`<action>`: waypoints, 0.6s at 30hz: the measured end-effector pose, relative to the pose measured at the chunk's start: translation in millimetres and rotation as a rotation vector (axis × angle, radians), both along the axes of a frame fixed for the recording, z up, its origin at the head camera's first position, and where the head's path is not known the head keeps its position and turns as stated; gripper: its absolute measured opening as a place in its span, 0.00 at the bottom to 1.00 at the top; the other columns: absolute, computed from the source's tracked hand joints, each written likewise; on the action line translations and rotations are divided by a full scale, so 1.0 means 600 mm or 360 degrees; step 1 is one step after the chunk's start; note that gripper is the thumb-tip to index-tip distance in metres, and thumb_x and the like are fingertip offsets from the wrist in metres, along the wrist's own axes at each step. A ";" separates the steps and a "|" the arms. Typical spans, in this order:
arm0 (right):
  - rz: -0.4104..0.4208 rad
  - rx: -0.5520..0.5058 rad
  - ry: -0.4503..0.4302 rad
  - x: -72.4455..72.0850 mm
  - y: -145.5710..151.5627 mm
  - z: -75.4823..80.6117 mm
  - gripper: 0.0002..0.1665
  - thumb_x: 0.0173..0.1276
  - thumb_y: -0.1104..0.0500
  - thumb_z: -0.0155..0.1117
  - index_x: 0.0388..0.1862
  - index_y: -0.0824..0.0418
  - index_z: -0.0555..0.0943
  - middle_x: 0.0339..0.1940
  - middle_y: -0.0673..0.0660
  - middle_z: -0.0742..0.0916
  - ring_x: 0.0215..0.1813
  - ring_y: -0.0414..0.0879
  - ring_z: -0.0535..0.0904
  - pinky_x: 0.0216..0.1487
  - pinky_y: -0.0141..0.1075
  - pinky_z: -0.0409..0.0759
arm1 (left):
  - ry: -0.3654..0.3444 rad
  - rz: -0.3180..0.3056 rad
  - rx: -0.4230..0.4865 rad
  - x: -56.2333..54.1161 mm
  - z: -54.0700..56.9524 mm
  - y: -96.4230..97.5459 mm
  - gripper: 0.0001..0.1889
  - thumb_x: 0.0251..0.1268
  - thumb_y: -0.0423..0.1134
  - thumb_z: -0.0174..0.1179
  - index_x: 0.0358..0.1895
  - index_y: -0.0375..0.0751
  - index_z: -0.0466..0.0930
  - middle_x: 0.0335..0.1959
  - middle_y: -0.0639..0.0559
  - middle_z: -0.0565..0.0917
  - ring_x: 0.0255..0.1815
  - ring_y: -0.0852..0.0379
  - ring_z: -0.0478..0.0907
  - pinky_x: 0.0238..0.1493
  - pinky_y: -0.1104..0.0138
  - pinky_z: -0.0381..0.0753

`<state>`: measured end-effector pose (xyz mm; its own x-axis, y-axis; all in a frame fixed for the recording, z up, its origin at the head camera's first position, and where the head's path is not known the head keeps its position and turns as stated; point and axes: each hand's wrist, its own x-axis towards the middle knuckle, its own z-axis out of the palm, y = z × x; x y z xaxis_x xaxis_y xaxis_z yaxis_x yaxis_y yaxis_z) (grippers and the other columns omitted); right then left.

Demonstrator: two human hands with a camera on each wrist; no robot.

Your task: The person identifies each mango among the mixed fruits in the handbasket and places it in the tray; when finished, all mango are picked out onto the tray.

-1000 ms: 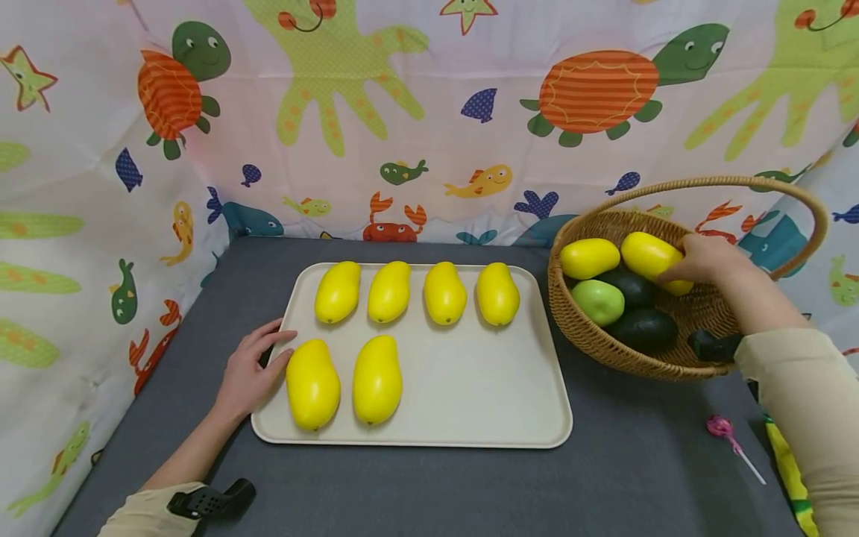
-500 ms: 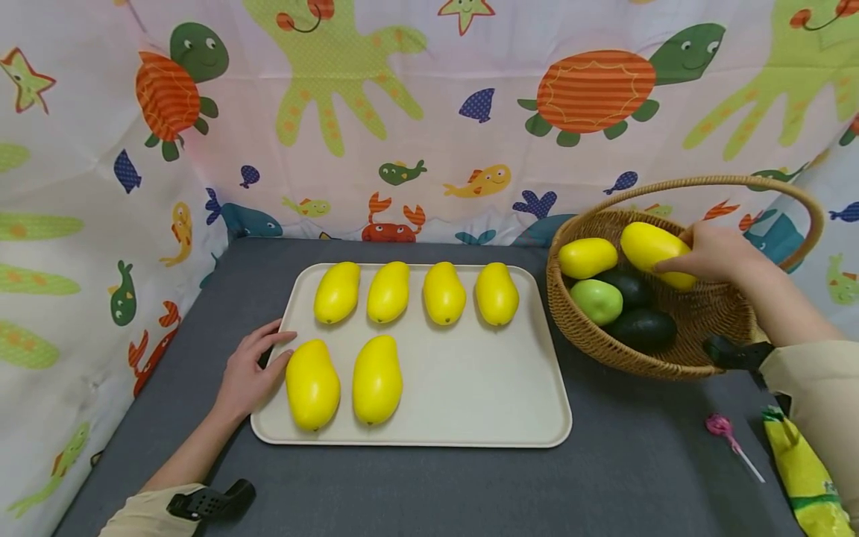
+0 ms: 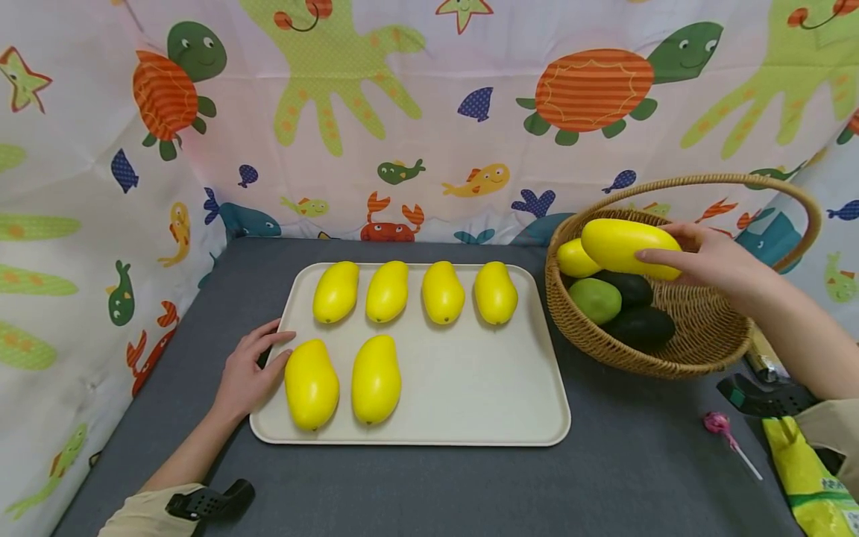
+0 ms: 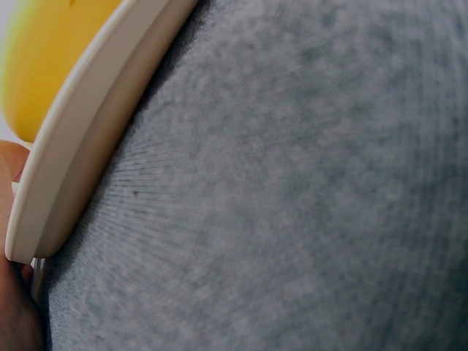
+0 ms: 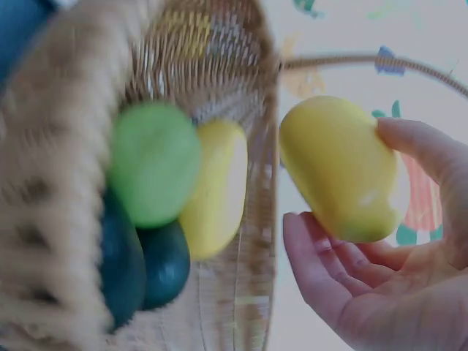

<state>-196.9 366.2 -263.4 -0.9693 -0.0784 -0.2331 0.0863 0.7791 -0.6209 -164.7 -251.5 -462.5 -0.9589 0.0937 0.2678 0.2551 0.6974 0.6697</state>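
A yellow mango (image 3: 620,245) is held up over the wicker basket (image 3: 624,356) by my right hand (image 3: 714,257), with the thumb on one side and the fingers beneath. In the basket lie another yellow mango (image 5: 219,190), a green fruit (image 3: 596,300) and two dark avocado-like fruits (image 3: 643,328). My left hand (image 3: 250,373) rests at the left edge of the cream tray (image 3: 483,388), its fingertips over the rim. Close to that thumb lies a mango (image 3: 312,384). Beside it is a second mango (image 3: 376,379), and several more form the back row. Most of the left hand is outside the left wrist view.
The basket's tall handle (image 3: 718,180) arches over its back. A pink lollipop (image 3: 718,424) and a yellow-green packet (image 3: 805,470) lie on the grey table (image 3: 403,492) at right. A patterned cloth (image 3: 429,112) hangs behind.
My right hand has lifted the mango from the basket's contents and moved it left, turning it more level, partly over the other mango. The left hand and tray stay put.
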 end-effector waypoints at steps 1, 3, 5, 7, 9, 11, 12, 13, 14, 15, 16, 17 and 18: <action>-0.0012 -0.0064 -0.0016 0.005 -0.004 -0.001 0.46 0.73 0.40 0.53 0.74 0.70 0.52 0.63 0.69 0.69 0.46 0.43 0.76 0.39 0.29 0.80 | -0.0001 0.0000 -0.0001 0.000 0.000 0.000 0.16 0.66 0.34 0.62 0.55 0.36 0.81 0.67 0.36 0.70 0.67 0.34 0.63 0.60 0.37 0.61; -0.0048 -0.0232 -0.0044 0.016 -0.012 -0.004 0.44 0.74 0.42 0.52 0.75 0.69 0.51 0.61 0.64 0.70 0.43 0.36 0.77 0.42 0.29 0.81 | -0.0001 0.0000 -0.0002 0.000 0.001 0.000 0.16 0.66 0.35 0.62 0.55 0.36 0.81 0.67 0.36 0.70 0.67 0.34 0.63 0.60 0.37 0.61; -0.0060 -0.0407 -0.0055 0.026 -0.018 -0.008 0.37 0.75 0.45 0.52 0.73 0.63 0.56 0.57 0.57 0.72 0.43 0.36 0.79 0.44 0.30 0.81 | 0.0002 0.0001 -0.0002 0.000 0.001 0.000 0.16 0.66 0.35 0.62 0.55 0.36 0.81 0.67 0.36 0.70 0.67 0.34 0.63 0.60 0.37 0.61; -0.0043 -0.0591 -0.0062 0.035 -0.023 -0.016 0.26 0.76 0.49 0.52 0.68 0.57 0.62 0.53 0.52 0.75 0.45 0.38 0.80 0.46 0.31 0.81 | 0.0010 0.0000 0.0001 0.000 0.000 -0.001 0.16 0.65 0.34 0.62 0.55 0.36 0.81 0.66 0.36 0.70 0.67 0.34 0.63 0.60 0.37 0.60; 0.0000 -0.0767 -0.0082 0.044 -0.030 -0.023 0.17 0.77 0.53 0.51 0.62 0.51 0.68 0.50 0.48 0.78 0.47 0.40 0.80 0.48 0.32 0.81 | 0.0017 -0.0001 0.0005 0.000 -0.001 -0.002 0.16 0.65 0.35 0.62 0.55 0.36 0.81 0.66 0.36 0.70 0.67 0.34 0.63 0.60 0.37 0.60; 0.0050 -0.0963 -0.0123 0.052 -0.043 -0.031 0.13 0.78 0.56 0.49 0.58 0.49 0.71 0.49 0.49 0.80 0.48 0.43 0.81 0.49 0.33 0.80 | 0.0022 -0.0001 0.0004 0.000 -0.002 -0.003 0.16 0.65 0.35 0.62 0.55 0.37 0.81 0.66 0.36 0.70 0.67 0.35 0.63 0.60 0.37 0.61; 0.0076 -0.1070 -0.0153 0.056 -0.051 -0.034 0.13 0.78 0.58 0.49 0.58 0.49 0.72 0.50 0.50 0.80 0.48 0.44 0.81 0.50 0.34 0.80 | 0.0022 -0.0001 0.0004 0.000 -0.002 -0.004 0.16 0.66 0.35 0.62 0.55 0.37 0.81 0.67 0.36 0.70 0.67 0.35 0.63 0.60 0.37 0.61; 0.0099 -0.1175 -0.0184 0.059 -0.060 -0.038 0.14 0.78 0.59 0.48 0.58 0.50 0.73 0.50 0.52 0.80 0.49 0.46 0.81 0.50 0.35 0.80 | 0.0023 -0.0001 0.0002 0.000 -0.003 -0.004 0.16 0.66 0.35 0.62 0.55 0.37 0.81 0.67 0.37 0.70 0.67 0.35 0.63 0.60 0.37 0.61; 0.0122 -0.1269 -0.0222 0.063 -0.069 -0.042 0.15 0.78 0.60 0.48 0.59 0.51 0.73 0.51 0.53 0.80 0.49 0.47 0.81 0.51 0.36 0.80 | 0.0023 -0.0001 0.0001 -0.001 -0.003 -0.003 0.16 0.66 0.35 0.62 0.55 0.37 0.81 0.67 0.37 0.70 0.67 0.35 0.63 0.60 0.37 0.61; 0.0133 -0.1350 -0.0265 0.065 -0.079 -0.046 0.15 0.78 0.62 0.48 0.60 0.52 0.73 0.51 0.54 0.80 0.49 0.48 0.81 0.52 0.37 0.80 | 0.0021 -0.0001 0.0000 -0.001 -0.003 -0.003 0.16 0.66 0.35 0.62 0.55 0.37 0.81 0.67 0.37 0.70 0.67 0.35 0.63 0.60 0.37 0.61; 0.0147 -0.1405 -0.0303 0.068 -0.089 -0.049 0.16 0.78 0.62 0.48 0.60 0.53 0.72 0.52 0.55 0.80 0.50 0.48 0.81 0.52 0.38 0.80 | 0.0020 -0.0001 -0.0001 -0.001 -0.003 -0.003 0.16 0.66 0.36 0.62 0.55 0.37 0.81 0.67 0.37 0.70 0.67 0.35 0.63 0.60 0.37 0.61; 0.0167 -0.1440 -0.0337 0.070 -0.099 -0.052 0.16 0.78 0.62 0.48 0.61 0.54 0.71 0.52 0.55 0.80 0.50 0.49 0.81 0.53 0.38 0.80 | 0.0019 -0.0001 -0.0001 -0.001 -0.002 -0.002 0.16 0.66 0.36 0.62 0.55 0.37 0.81 0.67 0.37 0.70 0.67 0.35 0.63 0.60 0.37 0.61; 0.0192 -0.1459 -0.0362 0.073 -0.109 -0.055 0.16 0.78 0.62 0.48 0.62 0.55 0.70 0.53 0.56 0.79 0.50 0.49 0.81 0.53 0.39 0.80 | 0.0017 -0.0003 0.0001 -0.001 -0.002 -0.002 0.16 0.66 0.36 0.62 0.55 0.37 0.81 0.67 0.37 0.70 0.67 0.35 0.63 0.60 0.37 0.61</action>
